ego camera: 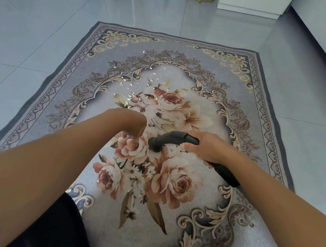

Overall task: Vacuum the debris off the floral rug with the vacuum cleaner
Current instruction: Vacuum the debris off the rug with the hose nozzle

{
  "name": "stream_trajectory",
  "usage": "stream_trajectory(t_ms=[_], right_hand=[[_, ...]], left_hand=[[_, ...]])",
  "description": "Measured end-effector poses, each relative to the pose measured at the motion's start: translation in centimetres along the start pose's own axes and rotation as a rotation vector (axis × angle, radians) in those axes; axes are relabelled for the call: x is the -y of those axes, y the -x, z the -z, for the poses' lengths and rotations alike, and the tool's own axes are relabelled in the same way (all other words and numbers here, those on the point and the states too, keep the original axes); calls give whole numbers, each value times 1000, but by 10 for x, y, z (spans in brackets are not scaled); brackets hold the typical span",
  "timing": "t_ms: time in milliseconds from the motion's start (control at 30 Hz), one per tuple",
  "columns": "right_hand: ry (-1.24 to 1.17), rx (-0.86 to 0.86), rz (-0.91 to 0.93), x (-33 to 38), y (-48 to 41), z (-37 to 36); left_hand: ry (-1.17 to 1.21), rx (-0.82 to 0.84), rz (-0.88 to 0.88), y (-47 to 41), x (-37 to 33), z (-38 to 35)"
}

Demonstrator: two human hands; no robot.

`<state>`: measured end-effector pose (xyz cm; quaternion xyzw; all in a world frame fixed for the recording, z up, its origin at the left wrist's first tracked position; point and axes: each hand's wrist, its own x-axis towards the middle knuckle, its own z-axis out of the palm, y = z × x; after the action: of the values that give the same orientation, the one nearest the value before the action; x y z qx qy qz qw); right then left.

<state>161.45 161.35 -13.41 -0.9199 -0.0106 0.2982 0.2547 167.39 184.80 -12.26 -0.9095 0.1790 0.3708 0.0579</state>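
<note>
Glossy grey floor tiles [46, 27] ringed the floral rug [241, 112], with peach roses inside gold scrollwork. Pale, shiny flakes of debris [153, 79] lay scattered across the medallion's far half, beyond both hands. Right hand [206, 147] wrapped round the curved black plastic vacuum hose handle [168, 138], its round mouth down on the roses. Left hand [131, 125] hung bent at the wrist just beside that mouth; its grasp couldn't be told.
</note>
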Motion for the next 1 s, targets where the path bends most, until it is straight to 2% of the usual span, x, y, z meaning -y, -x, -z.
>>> stream_trajectory(t_ms=[200,333,567,800,1000], right_hand=[[48,209,42,-4,26,9],[88,280,79,-6,30,12],[196,130,189,3,23,-7],[233,281,226,8,26,-2],[155,127,302,12,6,-32]], left_hand=[[-22,11,17,-3,4,-4],[-30,16,29,-5,6,-6],[-34,-16,21,-1,8,-7],[5,-10,32,7,13,-7],[-5,-9,59,8,15,-6]])
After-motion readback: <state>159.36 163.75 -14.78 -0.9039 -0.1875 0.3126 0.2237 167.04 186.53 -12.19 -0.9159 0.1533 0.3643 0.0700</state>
